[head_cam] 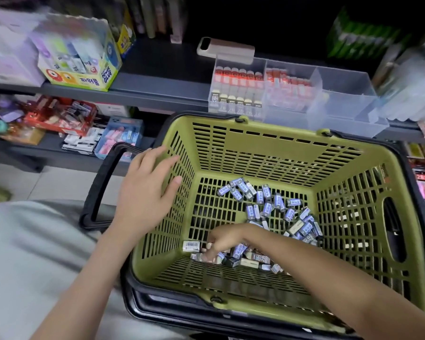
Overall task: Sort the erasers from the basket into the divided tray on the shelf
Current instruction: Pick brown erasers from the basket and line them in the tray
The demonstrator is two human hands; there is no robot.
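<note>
Your right hand (216,242) curls its fingers down into the near-left heap, but you cannot tell whether they have closed on a piece. Your left hand (147,190) lies flat and open on the left rim of the green basket (255,153). The divided tray (341,104) stands on the shelf (162,94) beyond the far rim, up and ahead of your nearer right hand. The erasers (268,207) lie scattered, long axes pointing every way.
</note>
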